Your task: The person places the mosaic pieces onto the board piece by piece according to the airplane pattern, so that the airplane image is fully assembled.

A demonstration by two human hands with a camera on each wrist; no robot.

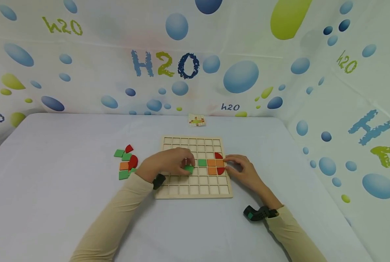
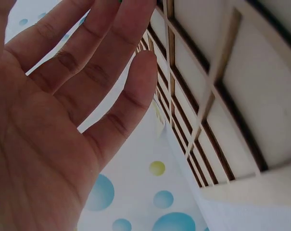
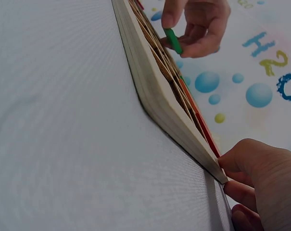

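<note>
My left hand [image 1: 173, 161] pinches a green square tile [image 1: 189, 169] between thumb and fingers, over the middle of a wooden grid board [image 1: 195, 197]. The right wrist view shows this tile tilted on edge above the board. With thumb and finger at the rim, my right hand [image 1: 245, 173] holds the board's right edge. Lying in the grid's cells are a green tile [image 1: 202, 162], three orange tiles [image 1: 211, 162] and two red rounded pieces [image 1: 220, 171]. In the left wrist view my left palm [image 2: 44, 139] hides most of the held tile.
Left of the board lies a loose group of green tiles [image 1: 119, 153], an orange tile [image 1: 124, 166] and red rounded pieces [image 1: 133, 162], partly behind my left wrist. A small picture card [image 1: 196, 120] lies behind the board. A printed curtain [image 1: 99, 65] hangs beyond the white table [image 1: 67, 163].
</note>
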